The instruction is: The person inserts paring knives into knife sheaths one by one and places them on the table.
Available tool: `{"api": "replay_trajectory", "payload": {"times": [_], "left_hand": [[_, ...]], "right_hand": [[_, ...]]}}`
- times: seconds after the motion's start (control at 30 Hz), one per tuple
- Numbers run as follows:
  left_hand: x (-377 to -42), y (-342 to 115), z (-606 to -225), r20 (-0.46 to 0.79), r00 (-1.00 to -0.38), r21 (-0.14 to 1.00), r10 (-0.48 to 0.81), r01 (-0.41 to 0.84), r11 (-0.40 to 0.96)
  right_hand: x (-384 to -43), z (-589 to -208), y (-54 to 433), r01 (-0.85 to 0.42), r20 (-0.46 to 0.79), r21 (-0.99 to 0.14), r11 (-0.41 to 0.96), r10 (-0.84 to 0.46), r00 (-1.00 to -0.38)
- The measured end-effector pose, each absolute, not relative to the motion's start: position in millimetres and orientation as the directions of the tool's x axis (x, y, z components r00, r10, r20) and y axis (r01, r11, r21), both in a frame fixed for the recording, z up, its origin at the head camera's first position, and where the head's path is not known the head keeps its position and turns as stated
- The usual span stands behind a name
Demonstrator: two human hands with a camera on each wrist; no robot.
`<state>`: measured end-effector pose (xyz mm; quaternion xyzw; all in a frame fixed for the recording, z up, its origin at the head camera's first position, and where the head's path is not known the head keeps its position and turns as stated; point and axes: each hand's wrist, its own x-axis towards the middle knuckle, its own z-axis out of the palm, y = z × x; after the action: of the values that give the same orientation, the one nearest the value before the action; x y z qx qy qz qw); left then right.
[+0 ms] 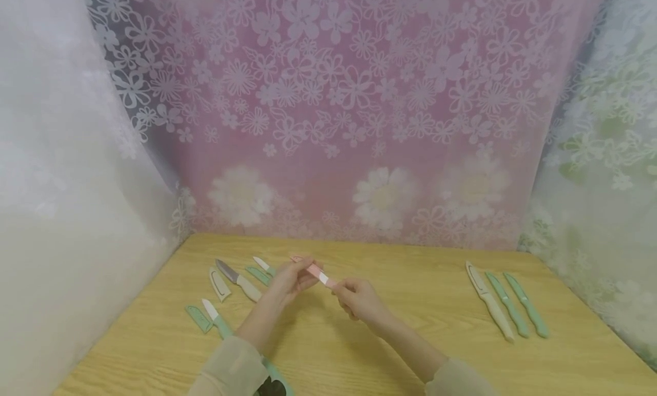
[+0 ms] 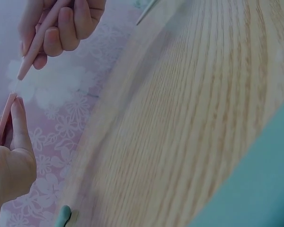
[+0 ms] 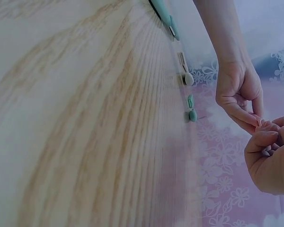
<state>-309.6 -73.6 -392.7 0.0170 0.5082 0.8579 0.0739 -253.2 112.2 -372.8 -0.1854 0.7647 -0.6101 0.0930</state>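
Observation:
Both hands are raised over the table on a small pink knife with a white blade [image 1: 323, 278], which shows between its sheath and handle. My left hand [image 1: 295, 282] pinches the pink sheath [image 1: 315, 270] between thumb and fingers. Around the pink handle [image 1: 332, 285], my right hand [image 1: 361, 300] has its fingers curled. In the left wrist view, the sheath [image 2: 6, 116] and the handle [image 2: 41, 35] lie nearly in line, a short stretch of blade between them. The right wrist view shows both hands close together, most of the knife hidden by fingers.
Left of the hands lie a cream knife [image 1: 237, 279], its cream sheath [image 1: 219, 285], green knives [image 1: 222, 326] with white blades, and green sheaths [image 1: 198, 318]. At right lie a cream knife [image 1: 490, 302] and two green knives [image 1: 507, 304]. A teal object [image 1: 279, 382] sits by the left sleeve.

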Motion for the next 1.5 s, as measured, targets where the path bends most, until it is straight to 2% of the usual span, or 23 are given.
{"api": "replay_trajectory", "payload": {"times": [0.63, 0.8, 0.93, 1.07, 1.17, 1.3, 1.43, 1.5], "left_hand": [[-304, -65, -391, -0.032, -0.972, 0.876, 0.233, -0.14, -0.462], [-304, -65, -393, -0.035, -0.978, 0.893, 0.208, -0.124, -0.433], [-306, -62, -393, -0.036, -0.978, 0.919, 0.205, -0.113, -0.377], [-307, -57, -390, -0.022, -0.976, 0.953, 0.219, -0.086, -0.291], [-308, -57, -386, -0.011, -0.982, 0.973, 0.191, -0.055, -0.226], [-309, -70, -381, 0.03, -0.991, 0.992, 0.131, 0.014, -0.123], [-315, -96, -380, 0.103, -0.993, 0.993, 0.055, 0.106, 0.053], [-317, -111, -379, 0.133, -0.991, 0.974, 0.021, 0.135, 0.183]], "right_hand": [[-258, -380, 114, -0.182, 0.081, -0.953, 0.242, -0.378, -0.922], [-262, -382, 116, -0.209, 0.079, -0.935, 0.286, -0.406, -0.911], [-264, -378, 122, -0.317, 0.11, -0.838, 0.444, -0.432, -0.895], [-266, -372, 130, -0.468, 0.188, -0.641, 0.609, -0.466, -0.864], [-271, -370, 140, -0.533, 0.254, -0.49, 0.689, -0.473, -0.844], [-279, -367, 161, -0.52, 0.317, -0.384, 0.763, -0.42, -0.85], [-289, -365, 195, -0.472, 0.326, -0.37, 0.8, -0.363, -0.873], [-294, -365, 213, -0.445, 0.308, -0.379, 0.811, -0.344, -0.887]]}}
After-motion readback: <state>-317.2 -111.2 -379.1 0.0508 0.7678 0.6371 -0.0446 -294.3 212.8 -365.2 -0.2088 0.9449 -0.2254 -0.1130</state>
